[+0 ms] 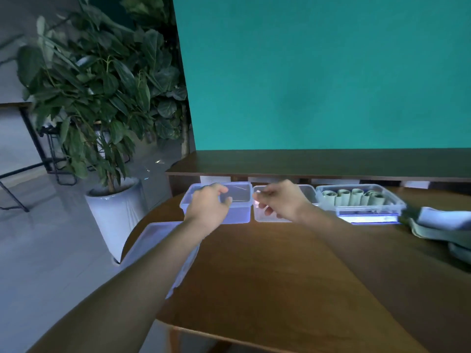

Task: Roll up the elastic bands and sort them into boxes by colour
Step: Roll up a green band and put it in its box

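Three clear plastic boxes stand in a row at the far side of the wooden table (267,263). My left hand (207,203) hovers over the left box (239,215) with loosely curled fingers and nothing visible in it. My right hand (279,200) is over the middle box (309,192), its fingers loosely curled near the box's left rim, with nothing seen in its grasp. The right box (369,212) holds several rolled green bands (354,197). A pile of unrolled green and pale bands (441,225) lies at the table's right edge.
A clear lid (155,240) lies at the table's left edge under my left forearm. A raised wooden shelf (318,161) and a teal wall run behind the boxes. A potted plant in a white pot (114,207) stands on the floor to the left.
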A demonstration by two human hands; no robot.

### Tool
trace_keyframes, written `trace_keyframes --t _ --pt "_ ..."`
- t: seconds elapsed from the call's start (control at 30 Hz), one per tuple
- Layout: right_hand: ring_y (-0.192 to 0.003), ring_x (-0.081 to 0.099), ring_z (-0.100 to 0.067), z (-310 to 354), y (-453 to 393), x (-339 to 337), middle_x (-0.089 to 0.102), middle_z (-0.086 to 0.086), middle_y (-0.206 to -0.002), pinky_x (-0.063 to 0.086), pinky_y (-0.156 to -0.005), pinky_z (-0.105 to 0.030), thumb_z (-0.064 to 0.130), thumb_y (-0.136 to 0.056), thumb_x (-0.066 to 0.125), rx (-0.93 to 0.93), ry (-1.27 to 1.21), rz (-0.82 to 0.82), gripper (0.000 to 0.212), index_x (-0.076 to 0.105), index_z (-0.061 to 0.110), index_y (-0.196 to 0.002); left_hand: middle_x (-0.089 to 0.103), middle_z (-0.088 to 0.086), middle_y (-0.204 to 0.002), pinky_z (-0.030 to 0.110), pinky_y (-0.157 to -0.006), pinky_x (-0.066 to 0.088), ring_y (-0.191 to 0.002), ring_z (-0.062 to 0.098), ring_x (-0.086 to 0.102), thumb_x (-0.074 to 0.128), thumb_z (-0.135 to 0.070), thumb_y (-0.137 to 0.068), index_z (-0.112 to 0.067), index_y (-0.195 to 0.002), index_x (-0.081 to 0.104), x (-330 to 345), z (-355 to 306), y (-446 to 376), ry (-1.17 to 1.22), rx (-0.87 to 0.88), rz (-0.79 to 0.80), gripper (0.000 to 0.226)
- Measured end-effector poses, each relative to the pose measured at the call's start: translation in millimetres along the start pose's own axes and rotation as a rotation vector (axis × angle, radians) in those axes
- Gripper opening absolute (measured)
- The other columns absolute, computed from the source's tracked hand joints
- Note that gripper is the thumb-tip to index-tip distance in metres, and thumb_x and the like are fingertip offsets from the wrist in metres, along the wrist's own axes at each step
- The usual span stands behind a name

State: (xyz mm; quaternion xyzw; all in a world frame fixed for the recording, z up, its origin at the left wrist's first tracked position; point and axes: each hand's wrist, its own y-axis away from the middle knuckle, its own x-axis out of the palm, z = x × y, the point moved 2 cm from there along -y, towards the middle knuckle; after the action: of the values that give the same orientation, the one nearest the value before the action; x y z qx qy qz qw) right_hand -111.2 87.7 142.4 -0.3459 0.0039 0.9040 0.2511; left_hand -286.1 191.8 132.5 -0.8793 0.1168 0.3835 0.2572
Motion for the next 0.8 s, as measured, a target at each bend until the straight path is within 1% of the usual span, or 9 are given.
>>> trace_keyframes --t 0.07,0.17,0.27,0.37,0.43,0.53,0.6,0.67,0.8 --pt "-0.061 0.068 -0.013 -24 32 -20 0.077 -0.003 -0.081 0.041 -0.044 -0.014 0.035 -0.095 0.067 0.026 -0.012 -0.018 0.028 0.076 0.011 -0.085 0.071 -0.001 -0.117 0.035 -0.090 0.054 -0.107 0.022 0.064 0.062 -0.031 -0.094 -0.026 -0.120 0.068 20 -24 22 0.012 0.035 0.045 0.027" --pt "-0.063 0.065 -0.013 -66 81 -48 0.076 -0.009 -0.080 0.041 -0.046 -0.012 0.035 -0.094 0.068 0.080 -0.031 -0.054 0.029 0.076 0.008 -0.084 0.073 -0.001 -0.109 0.036 -0.089 0.054 -0.104 0.023 0.066 0.063 -0.033 -0.092 -0.028 -0.111 0.069 52 -58 57 0.032 0.084 0.088 0.021" --pt "-0.060 0.065 -0.008 -109 128 -72 0.076 -0.003 -0.079 0.039 -0.045 -0.009 0.035 -0.094 0.068 0.135 -0.033 -0.125 0.026 0.075 0.012 -0.084 0.072 -0.009 -0.112 0.030 -0.092 0.051 -0.107 0.016 0.065 0.065 -0.037 -0.092 -0.030 -0.112 0.070 87 -89 91 0.089 0.109 0.129 0.021" --pt "-0.051 0.062 -0.004 -145 168 -93 0.071 0.002 -0.066 0.038 -0.047 -0.007 0.031 -0.095 0.068 0.155 -0.022 -0.235 0.028 0.072 0.011 -0.075 0.072 -0.011 -0.113 0.023 -0.092 0.046 -0.107 0.012 0.064 0.066 -0.036 -0.093 -0.030 -0.114 0.070 125 -119 122 0.165 0.144 0.201 0.022" --pt "-0.046 0.057 -0.003 -166 192 -105 0.065 0.008 -0.054 0.038 -0.050 -0.008 0.027 -0.095 0.066 0.164 -0.014 -0.320 0.030 0.069 0.013 -0.069 0.073 -0.009 -0.110 0.019 -0.088 0.046 -0.101 0.009 0.065 0.067 -0.033 -0.093 -0.027 -0.115 0.071 151 -140 141 0.227 0.168 0.248 0.023" --pt "-0.045 0.054 -0.002 -196 222 -123 0.062 0.012 -0.052 0.040 -0.054 -0.011 0.027 -0.097 0.062 0.177 -0.009 -0.441 0.030 0.066 0.017 -0.069 0.072 -0.010 -0.107 0.010 -0.079 0.044 -0.097 0.004 0.066 0.068 -0.030 -0.093 -0.025 -0.116 0.071 190 -171 167 0.357 0.172 0.338 0.024" --pt "-0.046 0.056 -0.003 -213 236 -137 0.065 0.006 -0.054 0.044 -0.057 -0.017 0.030 -0.100 0.060 0.192 -0.050 -0.524 0.033 0.068 0.016 -0.071 0.071 -0.014 -0.109 0.013 -0.084 0.046 -0.100 0.002 0.065 0.068 -0.031 -0.093 -0.027 -0.117 0.071 213 -192 178 0.391 0.192 0.383 0.024" --pt "-0.046 0.058 -0.006 -226 244 -152 0.066 0.000 -0.056 0.049 -0.057 -0.024 0.034 -0.100 0.060 0.203 -0.086 -0.590 0.035 0.068 0.015 -0.073 0.070 -0.016 -0.113 0.021 -0.093 0.049 -0.105 0.001 0.064 0.067 -0.033 -0.093 -0.031 -0.118 0.070 232 -213 182 0.421 0.223 0.422 0.025" --pt "-0.042 0.056 -0.004 -245 254 -176 0.065 0.002 -0.054 0.045 -0.051 -0.017 0.032 -0.100 0.060 0.227 -0.032 -0.655 0.032 0.068 0.017 -0.072 0.069 -0.018 -0.111 0.026 -0.091 0.051 -0.105 0.002 0.061 0.066 -0.039 -0.094 -0.038 -0.120 0.066 258 -248 182 0.453 0.260 0.480 0.026"
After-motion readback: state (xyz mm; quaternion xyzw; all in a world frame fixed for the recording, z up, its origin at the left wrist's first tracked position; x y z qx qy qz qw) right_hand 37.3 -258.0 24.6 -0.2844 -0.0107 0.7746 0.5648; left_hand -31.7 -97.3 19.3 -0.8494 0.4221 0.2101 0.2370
